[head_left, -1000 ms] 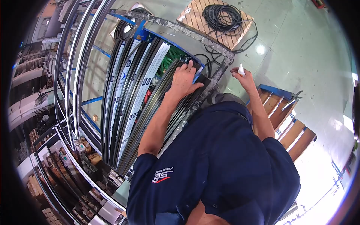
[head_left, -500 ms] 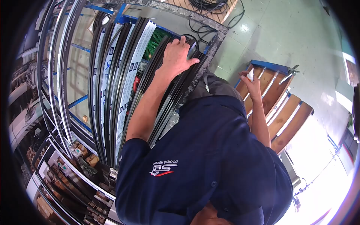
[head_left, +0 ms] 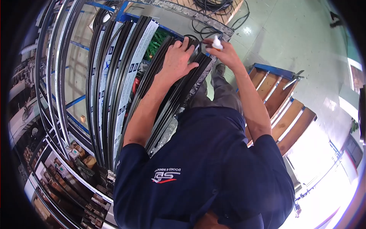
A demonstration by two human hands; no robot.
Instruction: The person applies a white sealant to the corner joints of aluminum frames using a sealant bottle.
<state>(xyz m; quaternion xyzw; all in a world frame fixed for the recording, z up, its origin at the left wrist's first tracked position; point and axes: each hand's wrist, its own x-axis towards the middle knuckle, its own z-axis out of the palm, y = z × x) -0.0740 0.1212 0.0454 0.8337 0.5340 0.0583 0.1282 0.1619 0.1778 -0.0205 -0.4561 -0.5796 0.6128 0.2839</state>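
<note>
Just inside the corner of the speckled rail point(head_left: 202, 17), the left hand point(head_left: 177, 57) lies spread over the ends of a bundle of dark strips point(head_left: 188, 76). The thumb stands well away from the fingers, so the grip is wide; whether the fingertips hook around any one strip cannot be told. That breadth probably serves to steady several strips at once, since long, thin pieces could slide against each other. The strips run from near the rail's corner back toward the person, inside the rail, which likely helps keep them from slipping off sideways.

At the same corner of the rail, the right hand point(head_left: 225, 53) has a narrow grip on a small white bottle point(head_left: 217, 42). Its nozzle points away from the palm, perhaps so that the tip stays clear of the fingers and easy to aim. Bottle and strip ends are near each other, which seems to suit work with both hands.

Farther left inside the rail, strips with white labels point(head_left: 129, 76) lie side by side, roughly lengthwise, presumably to keep them straight. A green bundle point(head_left: 155, 45) sits between the two groups. Outside the rail, to the right, is a wooden crate point(head_left: 283, 86); beyond its far side lies a coil of black cable point(head_left: 213, 4).
</note>
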